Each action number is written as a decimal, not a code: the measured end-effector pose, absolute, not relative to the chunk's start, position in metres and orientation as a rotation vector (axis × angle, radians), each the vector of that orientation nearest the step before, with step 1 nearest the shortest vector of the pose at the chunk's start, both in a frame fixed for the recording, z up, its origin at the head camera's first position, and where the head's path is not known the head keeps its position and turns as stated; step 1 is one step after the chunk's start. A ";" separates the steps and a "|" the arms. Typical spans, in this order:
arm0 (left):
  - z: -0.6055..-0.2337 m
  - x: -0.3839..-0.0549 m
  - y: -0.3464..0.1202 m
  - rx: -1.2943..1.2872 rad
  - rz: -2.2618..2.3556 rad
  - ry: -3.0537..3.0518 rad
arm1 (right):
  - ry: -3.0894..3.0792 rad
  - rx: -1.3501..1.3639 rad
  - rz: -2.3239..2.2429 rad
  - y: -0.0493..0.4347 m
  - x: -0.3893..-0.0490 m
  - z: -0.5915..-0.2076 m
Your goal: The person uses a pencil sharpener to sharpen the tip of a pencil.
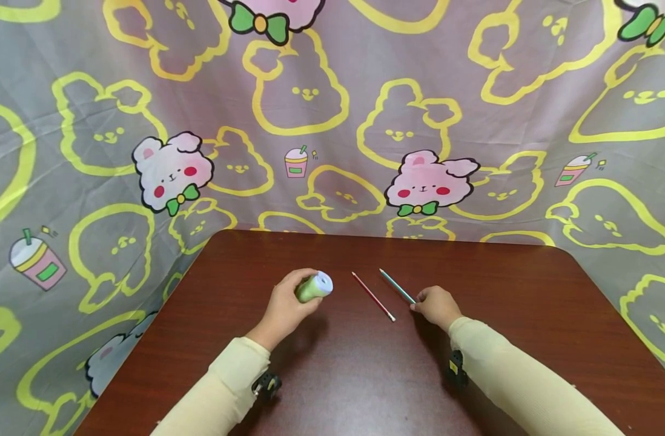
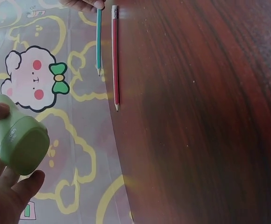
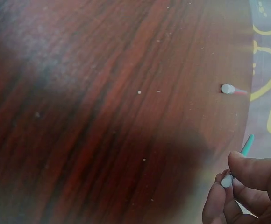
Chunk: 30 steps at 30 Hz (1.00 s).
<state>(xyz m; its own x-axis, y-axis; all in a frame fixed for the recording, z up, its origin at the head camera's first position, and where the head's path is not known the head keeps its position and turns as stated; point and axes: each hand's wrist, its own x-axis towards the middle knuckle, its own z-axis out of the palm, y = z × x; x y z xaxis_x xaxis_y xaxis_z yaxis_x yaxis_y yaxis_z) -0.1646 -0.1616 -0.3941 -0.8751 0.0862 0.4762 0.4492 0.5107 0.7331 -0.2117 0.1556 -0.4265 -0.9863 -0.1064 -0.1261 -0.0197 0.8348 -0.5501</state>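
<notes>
My left hand (image 1: pixel 286 309) grips a green pencil sharpener (image 1: pixel 312 288), holding it tilted above the table. Its pale end with a small round hole faces right in the head view; the left wrist view shows its rounded green base (image 2: pixel 25 145). On the right, my right hand (image 1: pixel 440 307) pinches a teal pencil (image 1: pixel 398 286) near its white-tipped end, between thumb and fingers. The teal pencil's sharpened point aims away and to the left. Between the hands lies a red pencil (image 1: pixel 373 295) on the table, its white eraser end nearer me.
The dark reddish-brown wooden table (image 1: pixel 354 375) has rounded far corners. Behind it and on the left hangs a grey-pink curtain (image 1: pixel 343 66) printed with yellow outlines and cartoon rabbits. A small black device (image 1: pixel 266 384) is worn at the left wrist, another (image 1: pixel 457 367) at the right.
</notes>
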 end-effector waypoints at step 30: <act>-0.398 -0.173 -0.157 -0.423 -1.353 -2.419 | 2.945 -0.106 -0.758 0.150 -0.210 -0.436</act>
